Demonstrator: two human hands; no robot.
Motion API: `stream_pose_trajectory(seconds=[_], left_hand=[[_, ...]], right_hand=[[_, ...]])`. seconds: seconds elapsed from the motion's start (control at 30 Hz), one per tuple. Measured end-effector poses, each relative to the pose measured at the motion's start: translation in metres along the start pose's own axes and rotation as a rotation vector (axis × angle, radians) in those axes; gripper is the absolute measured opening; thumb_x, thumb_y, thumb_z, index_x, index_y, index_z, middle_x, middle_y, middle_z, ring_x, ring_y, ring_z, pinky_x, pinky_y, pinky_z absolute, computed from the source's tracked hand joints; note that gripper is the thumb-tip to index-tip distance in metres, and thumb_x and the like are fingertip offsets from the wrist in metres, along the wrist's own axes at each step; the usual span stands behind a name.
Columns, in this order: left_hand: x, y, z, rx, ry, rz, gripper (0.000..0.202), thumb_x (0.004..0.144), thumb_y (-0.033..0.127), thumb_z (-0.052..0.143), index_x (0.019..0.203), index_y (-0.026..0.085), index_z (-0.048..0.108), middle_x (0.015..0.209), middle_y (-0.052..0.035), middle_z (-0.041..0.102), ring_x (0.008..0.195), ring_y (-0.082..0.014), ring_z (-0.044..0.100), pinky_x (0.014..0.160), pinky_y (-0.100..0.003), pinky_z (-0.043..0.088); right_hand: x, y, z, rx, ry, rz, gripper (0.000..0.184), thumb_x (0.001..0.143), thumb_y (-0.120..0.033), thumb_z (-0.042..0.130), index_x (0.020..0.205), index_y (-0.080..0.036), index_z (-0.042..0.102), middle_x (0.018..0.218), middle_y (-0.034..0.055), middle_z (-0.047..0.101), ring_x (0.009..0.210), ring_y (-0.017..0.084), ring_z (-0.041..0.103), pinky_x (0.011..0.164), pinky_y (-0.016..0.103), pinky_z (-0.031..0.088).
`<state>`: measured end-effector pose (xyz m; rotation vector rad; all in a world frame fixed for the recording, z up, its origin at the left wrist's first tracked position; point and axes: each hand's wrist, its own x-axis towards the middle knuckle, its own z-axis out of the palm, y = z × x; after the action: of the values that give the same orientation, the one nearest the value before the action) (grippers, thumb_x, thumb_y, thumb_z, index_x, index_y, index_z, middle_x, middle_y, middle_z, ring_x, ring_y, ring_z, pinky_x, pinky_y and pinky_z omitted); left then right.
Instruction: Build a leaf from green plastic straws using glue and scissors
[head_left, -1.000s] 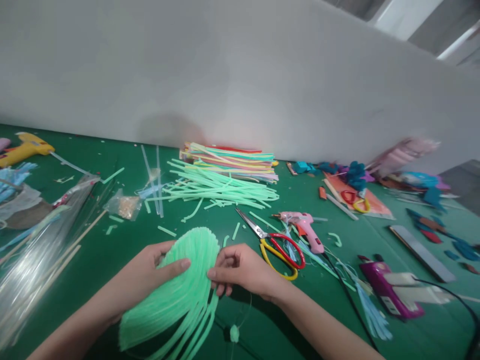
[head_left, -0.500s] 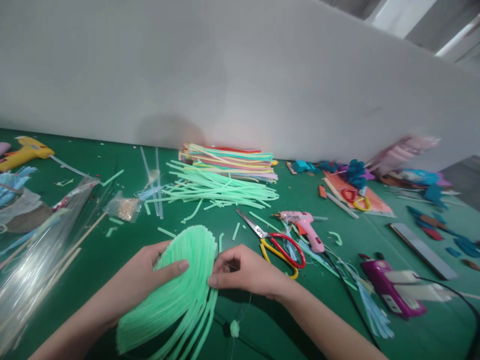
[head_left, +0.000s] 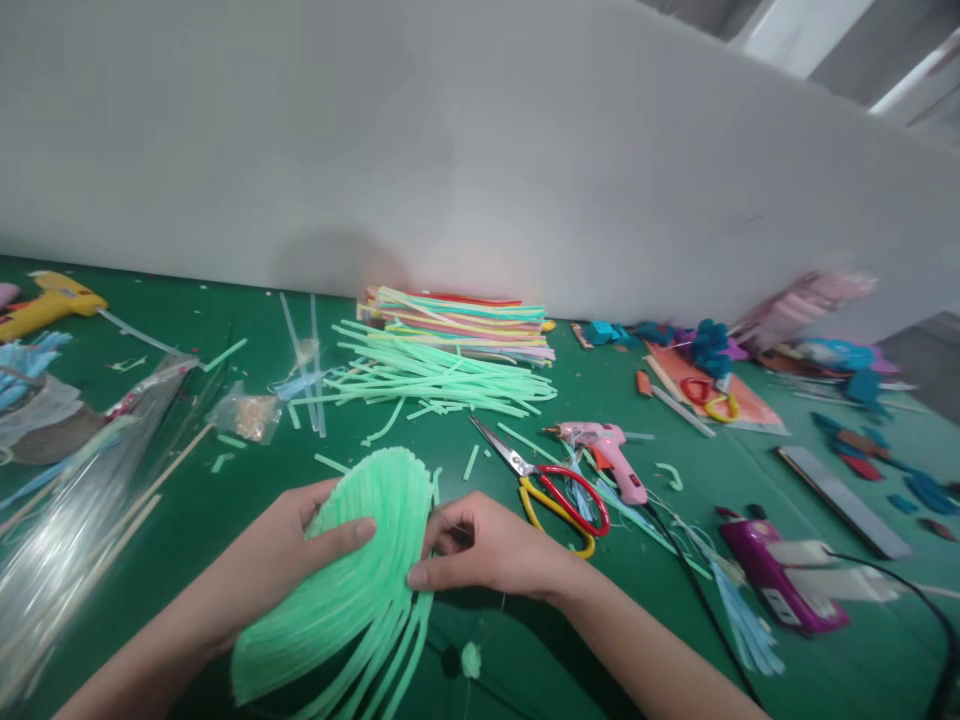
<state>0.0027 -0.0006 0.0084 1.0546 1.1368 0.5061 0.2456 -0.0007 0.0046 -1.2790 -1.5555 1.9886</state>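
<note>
A curved fan of green plastic straws (head_left: 352,580) bound side by side lies between my hands on the green table (head_left: 525,660). My left hand (head_left: 289,550) grips its left side, thumb on top. My right hand (head_left: 487,545) pinches its right edge with curled fingers. A thin thread runs down from there to a small green bead (head_left: 470,660) on the table.
Loose green straws (head_left: 427,380) and a stack of coloured straws (head_left: 465,320) lie behind. Red and yellow scissors (head_left: 555,490), a pink glue gun (head_left: 607,455), a purple device (head_left: 780,580), a yellow glue gun (head_left: 49,300), clear plastic sleeves (head_left: 82,500) and felt scraps (head_left: 712,370) surround the hands.
My right hand has slid slightly left and down along the fan's right edge. The left hand has kept its grip nearly still.
</note>
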Motion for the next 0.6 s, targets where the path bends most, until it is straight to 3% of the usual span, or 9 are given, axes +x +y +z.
stream_pose_trajectory(seconds=[0.3,0.5,0.6], left_hand=[[0.0031,-0.0028,0.0023,0.024,0.017,0.023,0.039,0.08,0.03,0.071,0.118,0.023,0.069,0.099,-0.0013,0.079,0.086,-0.0261,0.072,0.075,-0.033,0.057],[0.0042,-0.005,0.0058,0.076,0.019,0.055,0.037,0.079,0.028,0.072,0.116,0.023,0.07,0.101,-0.0004,0.078,0.089,-0.0246,0.072,0.076,-0.029,0.056],[0.0054,-0.0055,0.0076,0.072,0.018,0.046,0.037,0.079,0.029,0.072,0.116,0.024,0.069,0.1,0.0002,0.078,0.088,-0.0241,0.072,0.075,-0.029,0.056]], right_hand=[[0.0033,-0.0004,0.0045,0.009,0.021,-0.018,0.033,0.058,-0.039,0.091,0.067,-0.017,0.069,0.054,-0.0091,0.039,0.054,0.008,0.031,0.049,0.027,0.018],[0.0015,-0.0021,0.0055,-0.017,0.002,-0.029,0.045,0.054,-0.038,0.092,0.052,-0.016,0.054,0.051,-0.0101,0.036,0.053,0.007,0.028,0.048,0.026,0.017],[0.0021,-0.0034,0.0057,-0.031,0.018,-0.017,0.044,0.054,-0.04,0.092,0.051,-0.016,0.055,0.05,-0.0102,0.036,0.052,0.006,0.029,0.047,0.026,0.018]])
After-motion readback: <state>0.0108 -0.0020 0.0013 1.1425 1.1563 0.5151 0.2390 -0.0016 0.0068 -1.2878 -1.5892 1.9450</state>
